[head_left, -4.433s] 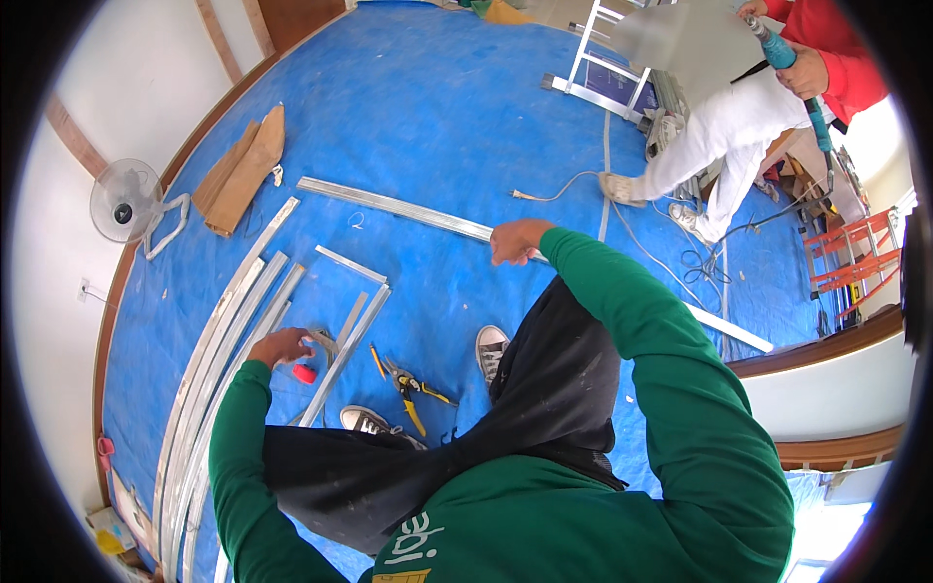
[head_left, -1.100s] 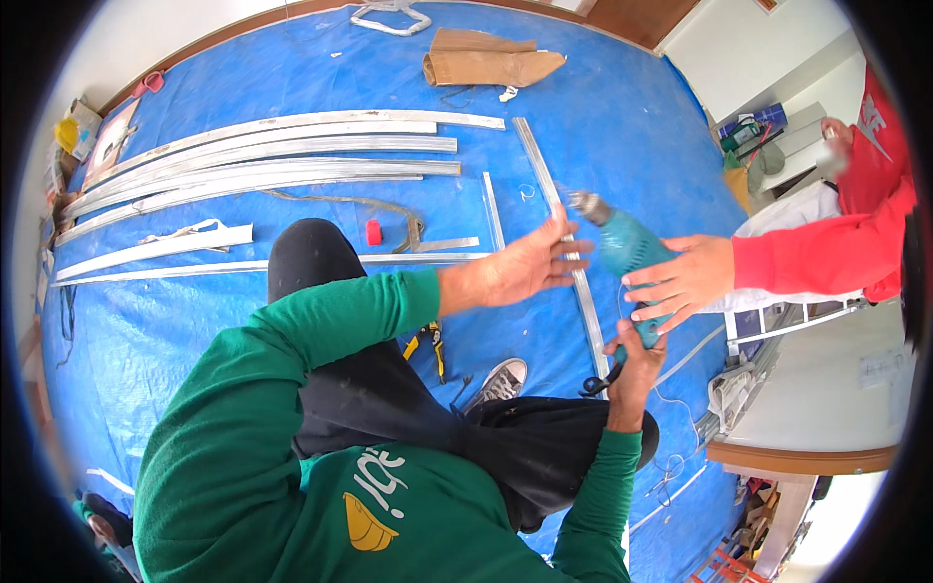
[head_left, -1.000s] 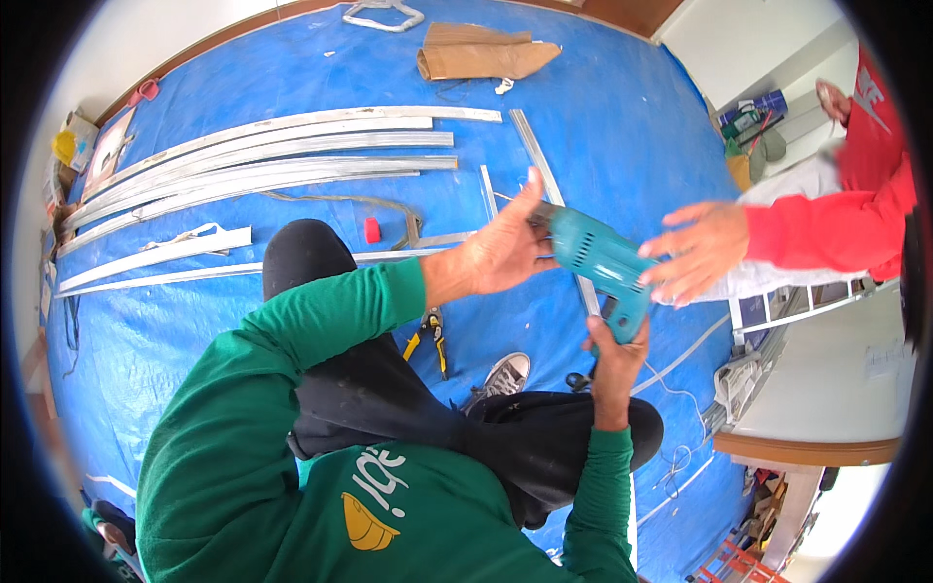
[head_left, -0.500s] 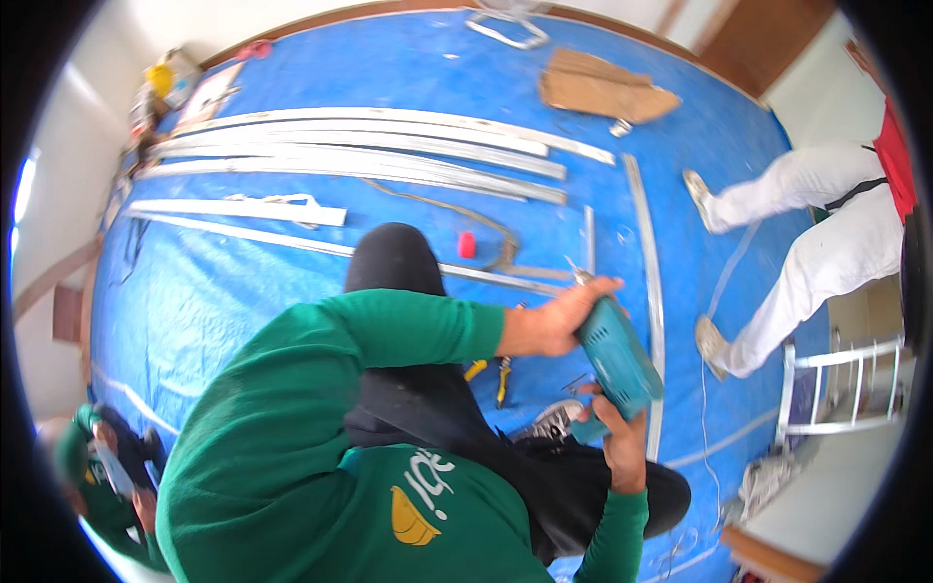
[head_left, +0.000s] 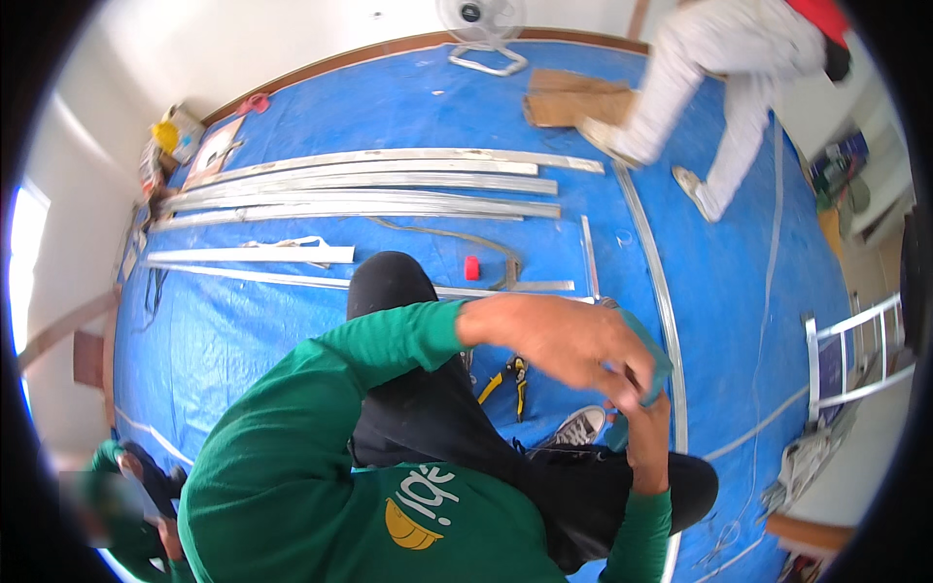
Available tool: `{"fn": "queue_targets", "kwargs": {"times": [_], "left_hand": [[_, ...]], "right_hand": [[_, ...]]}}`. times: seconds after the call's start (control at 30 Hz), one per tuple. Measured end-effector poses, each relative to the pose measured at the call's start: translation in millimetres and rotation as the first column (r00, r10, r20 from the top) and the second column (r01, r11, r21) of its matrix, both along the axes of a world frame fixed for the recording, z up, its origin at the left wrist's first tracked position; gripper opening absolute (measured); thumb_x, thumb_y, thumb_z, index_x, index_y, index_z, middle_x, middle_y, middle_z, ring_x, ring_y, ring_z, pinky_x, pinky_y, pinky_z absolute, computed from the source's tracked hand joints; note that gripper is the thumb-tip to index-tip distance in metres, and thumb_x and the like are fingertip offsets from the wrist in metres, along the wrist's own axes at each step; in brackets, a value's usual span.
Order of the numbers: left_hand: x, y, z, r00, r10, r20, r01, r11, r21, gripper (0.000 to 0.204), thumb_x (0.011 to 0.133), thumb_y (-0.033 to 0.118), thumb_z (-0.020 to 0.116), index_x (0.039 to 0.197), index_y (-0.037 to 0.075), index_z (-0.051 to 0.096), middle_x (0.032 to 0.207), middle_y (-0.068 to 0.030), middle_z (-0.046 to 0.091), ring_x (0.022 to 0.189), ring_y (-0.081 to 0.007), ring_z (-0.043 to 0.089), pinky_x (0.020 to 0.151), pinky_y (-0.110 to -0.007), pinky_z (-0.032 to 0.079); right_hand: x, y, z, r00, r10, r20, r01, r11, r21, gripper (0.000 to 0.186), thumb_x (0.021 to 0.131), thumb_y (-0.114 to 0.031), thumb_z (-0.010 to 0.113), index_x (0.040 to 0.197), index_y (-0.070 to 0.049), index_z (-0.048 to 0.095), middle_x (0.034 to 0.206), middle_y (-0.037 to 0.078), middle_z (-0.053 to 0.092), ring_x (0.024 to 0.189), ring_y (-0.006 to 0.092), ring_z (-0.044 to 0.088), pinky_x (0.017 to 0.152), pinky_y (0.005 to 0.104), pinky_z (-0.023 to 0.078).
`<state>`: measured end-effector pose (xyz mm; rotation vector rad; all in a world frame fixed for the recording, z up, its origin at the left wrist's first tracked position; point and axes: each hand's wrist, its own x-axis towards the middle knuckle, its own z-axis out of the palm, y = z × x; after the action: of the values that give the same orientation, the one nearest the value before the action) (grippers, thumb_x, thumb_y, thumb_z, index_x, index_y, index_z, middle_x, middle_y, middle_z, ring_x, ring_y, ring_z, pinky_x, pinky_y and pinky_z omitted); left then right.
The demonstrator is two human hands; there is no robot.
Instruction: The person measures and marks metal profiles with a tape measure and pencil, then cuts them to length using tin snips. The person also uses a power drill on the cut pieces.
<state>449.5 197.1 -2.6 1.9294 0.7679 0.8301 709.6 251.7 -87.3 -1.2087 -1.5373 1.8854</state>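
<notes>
A teal power drill [head_left: 659,361] is held in front of my right knee, partly hidden by my hands. My right hand [head_left: 643,428] is closed round its handle. From the left, my left hand [head_left: 573,342] reaches across the drill's body, its fingers bent against the side close to my right fingers. What lies under those fingertips is hidden. On the blue sheet between my legs lie yellow-and-black snips [head_left: 507,387], near my shoe [head_left: 581,426].
Long metal profiles [head_left: 389,182] lie across the sheet ahead, another profile [head_left: 653,262] runs along the right. A red block [head_left: 472,268], cardboard [head_left: 573,97] and a fan [head_left: 483,29] are farther off. A person in white trousers [head_left: 719,58] walks at far right; another person [head_left: 136,505] sits at lower left.
My left hand has shifted from the drill's front end back over its body, toward my right hand. The drill has turned. The person in white trousers has moved away, toward the far wall.
</notes>
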Motion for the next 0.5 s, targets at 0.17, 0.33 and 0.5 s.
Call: {"fn": "queue_targets", "kwargs": {"times": [0.17,0.33,0.5], "left_hand": [[32,-65,105,0.986,-0.036,-0.164,0.12,0.838,0.532,0.021,0.109,0.02,0.072,0.124,0.005,0.077,0.12,-0.0113,0.08,0.108,-0.0317,0.077,0.089,-0.046,0.062],[26,-80,132,0.986,0.035,-0.163,0.095,0.681,0.726,0.026,0.109,0.02,0.073,0.129,0.004,0.076,0.12,-0.0115,0.079,0.107,-0.0304,0.077,0.09,-0.046,0.062],[9,-52,94,0.994,-0.031,0.101,-0.02,0.883,0.469,0.033,0.108,0.021,0.074,0.136,0.003,0.074,0.12,-0.012,0.079,0.107,-0.029,0.077,0.093,-0.045,0.062]], "right_hand": [[4,0,-6,0.877,0.178,0.446,-0.288,0.938,0.192,0.076,0.088,-0.031,0.088,0.151,0.0,0.059,0.115,0.023,0.079,0.107,0.036,0.077,0.092,0.0475,0.06],[4,-9,-71,0.664,0.345,0.663,-0.587,0.79,0.178,0.072,0.086,-0.023,0.081,0.149,0.0,0.055,0.119,0.037,0.075,0.115,0.0527,0.073,0.098,0.0596,0.058],[-4,-40,-136,0.607,0.464,0.645,-0.773,0.533,0.344,0.06,0.086,-0.018,0.079,0.14,-0.001,0.059,0.11,0.027,0.079,0.101,0.0489,0.078,0.089,0.0591,0.061]]}}
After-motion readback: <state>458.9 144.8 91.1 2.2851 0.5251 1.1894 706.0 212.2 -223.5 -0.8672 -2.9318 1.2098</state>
